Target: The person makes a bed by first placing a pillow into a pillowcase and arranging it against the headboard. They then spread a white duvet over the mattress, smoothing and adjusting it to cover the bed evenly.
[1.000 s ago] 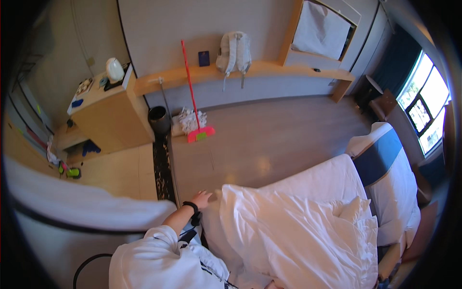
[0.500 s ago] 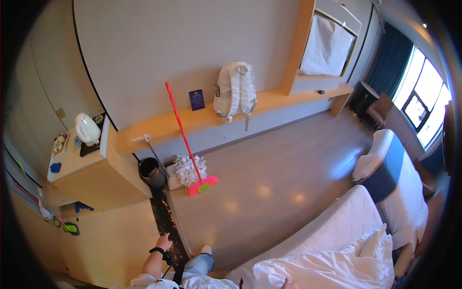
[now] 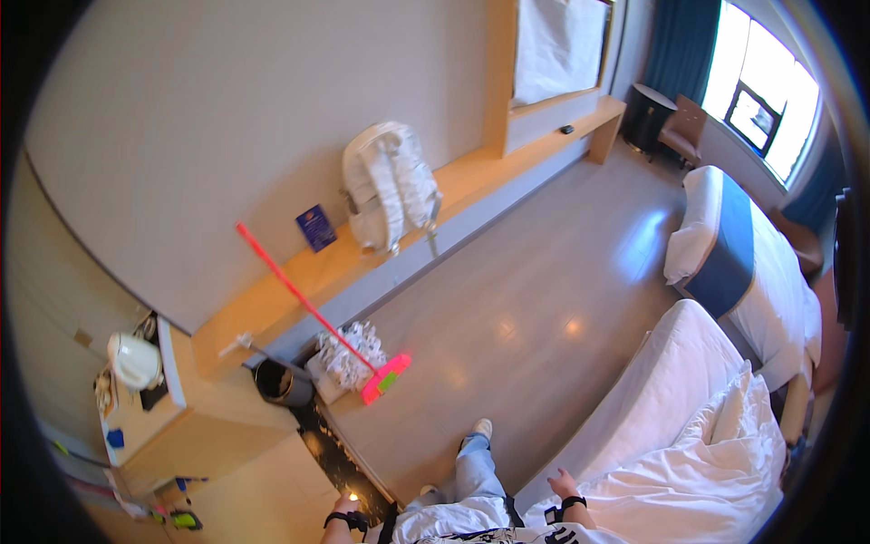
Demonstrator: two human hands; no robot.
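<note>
The right hand is just beside the near edge of the bed, its fingers slightly apart with nothing visible between them; whether it touches the bedding cannot be told. The left hand is low over the dark floor strip, and its fingers are too small and blurred to say whether they are curled or spread, or hold anything. The crumpled white quilt lies bunched on the bed, to the right of the right hand. If a wristband or finger catches a loose fold, the quilt could likely be dragged toward the floor. A shoe is out on the smooth, shiny floor, so a slip seems possible if the sole loses grip. Ahead, the broom slants with its pink head down beside a white mop; a knock at its foot could send the red handle sliding along the shelf, perhaps toward the backpack. The bin sits near the end of the strip, where a careless foot could probably tip it.
</note>
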